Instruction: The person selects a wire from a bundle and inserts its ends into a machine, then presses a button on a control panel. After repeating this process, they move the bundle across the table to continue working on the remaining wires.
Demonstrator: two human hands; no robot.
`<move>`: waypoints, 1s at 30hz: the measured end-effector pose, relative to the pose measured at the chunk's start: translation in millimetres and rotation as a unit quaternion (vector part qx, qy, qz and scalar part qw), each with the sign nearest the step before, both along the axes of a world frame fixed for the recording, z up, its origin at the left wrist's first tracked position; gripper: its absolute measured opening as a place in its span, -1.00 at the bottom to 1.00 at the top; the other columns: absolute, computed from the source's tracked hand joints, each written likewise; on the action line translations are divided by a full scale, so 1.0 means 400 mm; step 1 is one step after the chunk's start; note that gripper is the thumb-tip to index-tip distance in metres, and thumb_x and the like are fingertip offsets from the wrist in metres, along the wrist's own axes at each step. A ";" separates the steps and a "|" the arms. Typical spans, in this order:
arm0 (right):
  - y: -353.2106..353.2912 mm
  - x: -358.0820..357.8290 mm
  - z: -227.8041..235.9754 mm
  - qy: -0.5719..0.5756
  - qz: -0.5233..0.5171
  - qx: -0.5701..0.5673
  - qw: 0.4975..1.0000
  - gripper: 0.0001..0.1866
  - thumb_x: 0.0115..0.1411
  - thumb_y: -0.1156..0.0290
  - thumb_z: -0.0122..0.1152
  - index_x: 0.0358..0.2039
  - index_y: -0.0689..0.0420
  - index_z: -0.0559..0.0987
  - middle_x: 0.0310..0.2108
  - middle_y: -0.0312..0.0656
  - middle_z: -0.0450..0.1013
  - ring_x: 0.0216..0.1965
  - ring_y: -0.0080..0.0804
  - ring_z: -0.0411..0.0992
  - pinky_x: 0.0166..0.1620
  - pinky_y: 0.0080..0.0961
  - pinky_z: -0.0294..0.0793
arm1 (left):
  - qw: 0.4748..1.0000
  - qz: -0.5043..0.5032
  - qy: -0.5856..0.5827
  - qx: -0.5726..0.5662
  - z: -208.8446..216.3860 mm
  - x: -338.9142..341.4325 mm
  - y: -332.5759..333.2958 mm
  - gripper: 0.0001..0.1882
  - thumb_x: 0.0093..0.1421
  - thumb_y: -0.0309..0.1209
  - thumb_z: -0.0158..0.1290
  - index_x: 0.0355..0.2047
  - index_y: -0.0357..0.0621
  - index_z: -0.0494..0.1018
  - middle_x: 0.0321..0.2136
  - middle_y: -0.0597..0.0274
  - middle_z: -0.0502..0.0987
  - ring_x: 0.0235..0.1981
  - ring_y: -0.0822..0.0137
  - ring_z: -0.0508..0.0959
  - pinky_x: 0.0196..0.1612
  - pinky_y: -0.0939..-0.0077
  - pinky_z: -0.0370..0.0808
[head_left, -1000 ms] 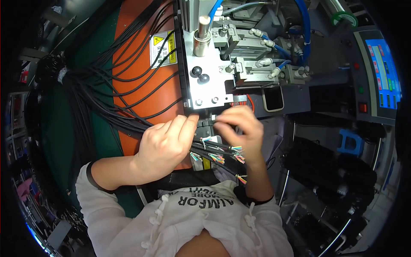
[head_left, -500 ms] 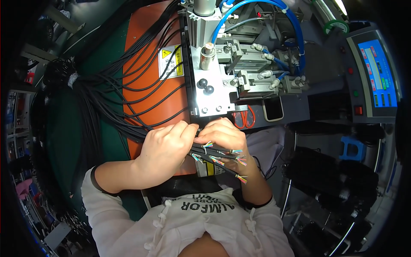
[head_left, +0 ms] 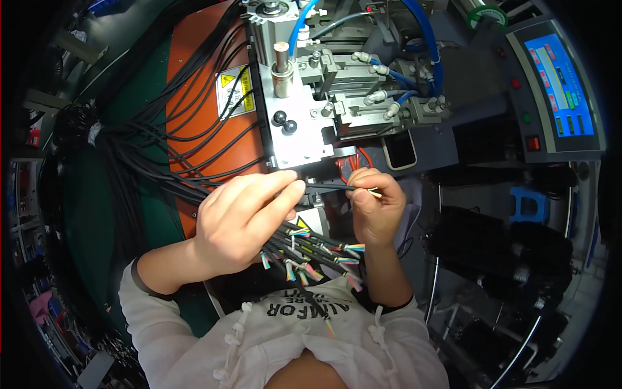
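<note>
Bunch already stripped; several cables at machine seemingly pending; right hand pinches single cable; left hand over bunch, grip unclear.

The cables are black, and their wire ends are pink, yellow, green, blue and white. The tabletop is dark green. One panel is orange. The bendy hose is bright blue. The shirt is white with black letters.
</note>
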State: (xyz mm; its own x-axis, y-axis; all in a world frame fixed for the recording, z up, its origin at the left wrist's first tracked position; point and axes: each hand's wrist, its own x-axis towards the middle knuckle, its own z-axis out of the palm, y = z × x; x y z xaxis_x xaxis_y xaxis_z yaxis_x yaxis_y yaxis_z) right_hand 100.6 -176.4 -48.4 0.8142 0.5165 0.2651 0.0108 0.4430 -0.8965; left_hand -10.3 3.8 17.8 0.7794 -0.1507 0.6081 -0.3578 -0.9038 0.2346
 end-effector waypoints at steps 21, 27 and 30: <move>0.068 -0.028 0.046 -0.200 -0.060 -0.073 0.975 -0.83 -0.08 0.59 0.42 -0.43 0.23 0.60 -0.42 -0.16 0.52 -0.35 -0.34 0.47 -0.24 -0.50 0.43 | 0.990 -0.016 0.048 -0.134 -0.042 -0.004 -0.017 -0.67 -0.20 -0.43 0.25 -0.41 -0.36 0.48 -0.57 0.14 0.47 -0.60 0.25 0.52 -0.55 0.48 0.45; 0.061 -0.021 0.052 -0.148 0.026 -0.089 0.985 -0.81 -0.10 0.57 0.44 -0.44 0.24 0.60 -0.45 -0.16 0.51 -0.37 -0.35 0.44 -0.27 -0.51 0.41 | 0.992 -0.013 0.044 -0.121 -0.040 -0.004 -0.019 -0.78 -0.13 -0.49 0.25 -0.50 -0.30 0.45 -0.62 0.15 0.44 -0.68 0.29 0.47 -0.64 0.48 0.38; 0.064 -0.020 0.060 -0.017 0.046 -0.070 0.996 -0.83 -0.09 0.55 0.44 -0.47 0.22 0.59 -0.47 -0.19 0.49 -0.40 -0.35 0.43 -0.29 -0.50 0.39 | 0.992 0.002 0.044 -0.122 -0.040 -0.002 -0.027 -0.83 -0.12 -0.51 0.21 -0.52 -0.27 0.44 -0.63 0.22 0.36 -0.68 0.33 0.43 -0.67 0.48 0.35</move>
State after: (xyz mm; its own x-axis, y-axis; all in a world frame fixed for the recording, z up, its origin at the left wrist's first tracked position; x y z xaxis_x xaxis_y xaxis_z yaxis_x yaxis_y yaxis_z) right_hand 92.6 -151.0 -24.6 0.7535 0.6223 0.2122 0.0084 0.3136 -0.9495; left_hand -11.2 -7.2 1.6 0.8309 -0.0045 0.5564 -0.3237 -0.8172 0.4768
